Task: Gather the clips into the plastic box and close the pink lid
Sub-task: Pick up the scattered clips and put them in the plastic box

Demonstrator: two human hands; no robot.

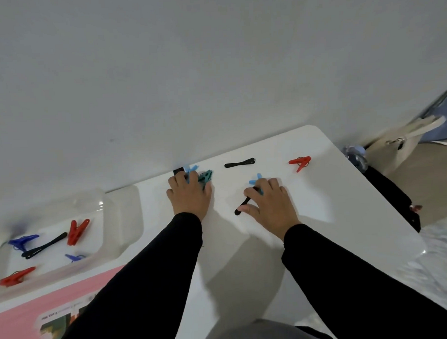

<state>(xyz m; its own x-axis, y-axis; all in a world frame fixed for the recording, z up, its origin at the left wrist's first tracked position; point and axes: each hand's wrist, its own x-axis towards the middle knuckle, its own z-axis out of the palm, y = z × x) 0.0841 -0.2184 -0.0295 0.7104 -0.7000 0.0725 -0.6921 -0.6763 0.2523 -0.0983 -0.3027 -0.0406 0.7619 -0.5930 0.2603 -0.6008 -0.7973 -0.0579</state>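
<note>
Clear plastic box point(112, 198) at the left edge of the white table point(333, 216), cut off by the frame, holding two red, two dark blue and one long black clip point(44, 246); walls blurred. Flat pink lid point(32, 310) with a printed label at the near-left edge, partly hidden by the left black sleeve point(150, 273). Left hand point(189, 194) at the far edge, fingers curled over a teal clip point(206, 177), light blue clip and a small black piece. Right hand point(268, 203) clasps a light blue clip point(257, 181) and a long black clip point(244, 203). Loose near the far edge: black clip point(239, 163), red clip point(300, 162). Beyond the far-right corner: cream bag point(404, 140), indistinct
</note>
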